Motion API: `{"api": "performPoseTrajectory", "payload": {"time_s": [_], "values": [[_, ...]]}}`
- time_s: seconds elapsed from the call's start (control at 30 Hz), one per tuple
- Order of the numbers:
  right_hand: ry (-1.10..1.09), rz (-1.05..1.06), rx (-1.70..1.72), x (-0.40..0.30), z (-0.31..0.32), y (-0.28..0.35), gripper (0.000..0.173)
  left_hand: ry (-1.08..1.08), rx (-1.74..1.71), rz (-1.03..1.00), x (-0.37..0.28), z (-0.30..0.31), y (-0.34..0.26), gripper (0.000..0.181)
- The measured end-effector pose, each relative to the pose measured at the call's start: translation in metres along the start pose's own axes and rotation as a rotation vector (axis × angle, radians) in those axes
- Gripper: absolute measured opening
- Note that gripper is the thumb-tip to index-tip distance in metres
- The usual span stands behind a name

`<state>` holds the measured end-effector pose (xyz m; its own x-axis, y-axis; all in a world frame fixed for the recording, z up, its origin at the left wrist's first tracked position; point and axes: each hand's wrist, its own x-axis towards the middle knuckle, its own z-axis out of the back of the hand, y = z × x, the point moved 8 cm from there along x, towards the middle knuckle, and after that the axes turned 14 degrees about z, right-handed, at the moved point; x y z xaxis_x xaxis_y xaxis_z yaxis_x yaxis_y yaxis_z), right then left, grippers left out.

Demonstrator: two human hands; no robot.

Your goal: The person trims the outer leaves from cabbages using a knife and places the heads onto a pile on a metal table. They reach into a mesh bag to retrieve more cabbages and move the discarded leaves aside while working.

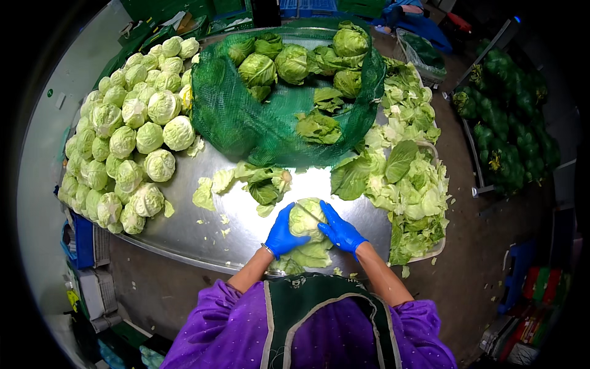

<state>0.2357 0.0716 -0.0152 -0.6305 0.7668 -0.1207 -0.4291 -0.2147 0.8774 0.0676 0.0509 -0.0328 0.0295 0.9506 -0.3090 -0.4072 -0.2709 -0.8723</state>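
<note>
A pale green cabbage head [303,224] sits before me near the front edge of the steel table [193,240], on top of loose leaves [313,256]. My left hand [285,234], in a blue glove, grips its left side with the thumb across the front. From the right, my blue-gloved right hand [342,232] rests against the same head. A thin knife blade [311,211] runs from the right hand across the top of the cabbage; its handle is hidden by that hand. Just beyond lie cut outer leaves with a stem end [269,184].
Trimmed cabbages [124,140] are piled at left. A green mesh sack [226,124] holding leafy cabbages [292,63] lies at the back. Trimmed leaves [415,193] heap over trays at right. Filled sacks [502,120] rest on a cart farther right; a person [405,9] is behind.
</note>
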Motion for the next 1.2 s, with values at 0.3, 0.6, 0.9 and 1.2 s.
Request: {"api": "performPoseTrajectory", "payload": {"time_s": [0.3, 0.6, 0.9, 1.2], "values": [[-0.283, -0.134, 0.225, 0.015, 0.028, -0.046, 0.043, 0.112, 0.039, 0.006, 0.006, 0.003, -0.004, 0.103], [-0.196, -0.086, -0.200, -0.009, 0.006, 0.040, 0.042, -0.272, -0.134, 0.128, -0.021, 0.014, 0.003, 0.115], [-0.466, -0.265, 0.293, -0.031, 0.034, -0.061, 0.037, -0.146, -0.167, 0.061, -0.030, 0.017, 0.018, 0.123], [-0.494, 0.024, 0.307, -0.029, 0.042, 0.031, 0.037, -0.059, -0.334, 0.062, -0.046, 0.035, 0.031, 0.125]]}}
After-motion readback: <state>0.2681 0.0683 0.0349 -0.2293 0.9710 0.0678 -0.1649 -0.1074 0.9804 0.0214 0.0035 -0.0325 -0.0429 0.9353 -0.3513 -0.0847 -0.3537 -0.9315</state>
